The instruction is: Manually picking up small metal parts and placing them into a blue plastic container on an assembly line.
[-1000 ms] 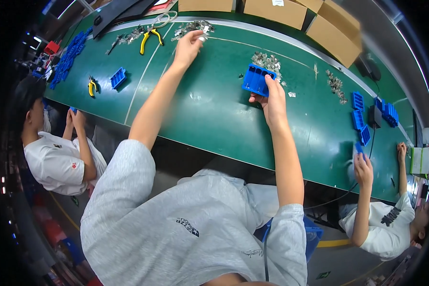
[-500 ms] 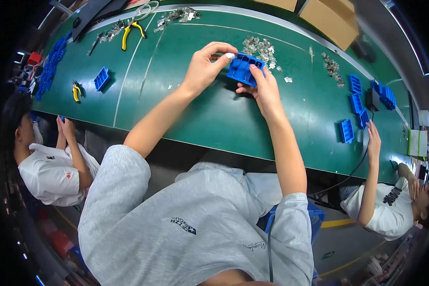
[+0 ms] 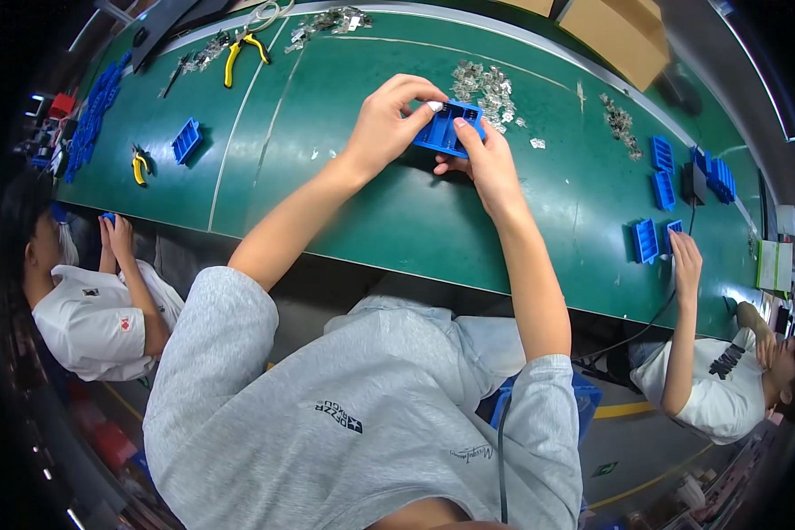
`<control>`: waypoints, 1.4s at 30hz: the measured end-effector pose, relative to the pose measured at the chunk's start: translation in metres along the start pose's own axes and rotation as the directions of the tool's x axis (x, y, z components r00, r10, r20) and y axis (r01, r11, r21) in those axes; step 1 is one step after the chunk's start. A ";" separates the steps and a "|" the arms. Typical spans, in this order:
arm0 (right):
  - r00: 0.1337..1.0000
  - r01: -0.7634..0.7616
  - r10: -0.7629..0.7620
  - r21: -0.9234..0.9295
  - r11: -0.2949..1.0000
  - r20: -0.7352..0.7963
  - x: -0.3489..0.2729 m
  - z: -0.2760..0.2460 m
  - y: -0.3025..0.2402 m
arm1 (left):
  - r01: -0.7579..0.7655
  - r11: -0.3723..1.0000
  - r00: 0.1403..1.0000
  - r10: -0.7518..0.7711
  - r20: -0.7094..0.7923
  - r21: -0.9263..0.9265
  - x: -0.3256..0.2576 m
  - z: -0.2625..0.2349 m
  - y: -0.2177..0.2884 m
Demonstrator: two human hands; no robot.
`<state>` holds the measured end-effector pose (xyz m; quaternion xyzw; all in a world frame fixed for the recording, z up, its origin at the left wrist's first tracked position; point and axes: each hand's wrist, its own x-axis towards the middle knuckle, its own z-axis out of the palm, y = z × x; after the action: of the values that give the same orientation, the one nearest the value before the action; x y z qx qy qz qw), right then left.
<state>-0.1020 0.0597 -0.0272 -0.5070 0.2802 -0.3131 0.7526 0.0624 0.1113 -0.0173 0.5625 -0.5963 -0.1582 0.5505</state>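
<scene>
Over the green table, both my hands hold a blue plastic battery holder [image 3: 438,134] with several long compartments. My left hand [image 3: 387,122] is closed at its upper left corner, index finger bent over the edge. White covers the left thumb tip, pressed against the rim; whether a small part sits beneath it is hidden. My right hand [image 3: 488,163] grips the holder's right side, thumb on top and fingers curled underneath. Just beyond lies a loose pile of small silvery metal pieces [image 3: 486,88].
Yellow-handled pliers [image 3: 231,64], smaller pliers [image 3: 140,166] and another blue holder [image 3: 186,141] lie to the left. More metal pieces [image 3: 623,126] and blue holders [image 3: 645,240] are on the right, where a co-worker's hand [image 3: 687,261] reaches. Another person sits left. A cardboard box [image 3: 614,40] stands behind.
The battery holder has shifted slightly left and tilted in my hands, its grip much the same. At the right, the co-worker's hand has closed on a blue holder and drawn it nearer.
</scene>
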 end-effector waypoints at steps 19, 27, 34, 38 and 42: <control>0.975 0.187 -0.214 -0.288 0.939 -0.063 -0.005 0.003 0.005 | 0.388 0.875 0.867 -0.240 0.437 -0.289 0.002 -0.014 0.001; 0.905 0.271 -0.386 -0.456 0.848 -0.179 0.001 -0.002 0.012 | 0.318 0.922 0.885 -0.205 0.418 -0.220 -0.003 -0.007 0.007; 0.820 0.357 -0.550 -0.612 0.705 -0.156 -0.001 0.002 0.003 | 0.255 0.939 0.954 -0.206 0.216 -0.232 -0.008 0.008 0.005; 0.864 0.321 -0.386 -0.236 0.917 -0.323 -0.001 -0.003 -0.006 | 0.371 0.810 0.927 -0.292 0.236 -0.455 0.003 0.012 0.008; 0.886 0.396 -0.204 0.449 0.801 -0.416 -0.003 -0.038 -0.040 | 0.219 0.956 0.973 -0.199 0.116 -0.196 0.058 0.024 -0.001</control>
<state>-0.1398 0.0284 -0.0018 -0.2583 0.2275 -0.5784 0.7396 0.0569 0.0513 0.0015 0.5537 -0.5392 -0.3033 0.5573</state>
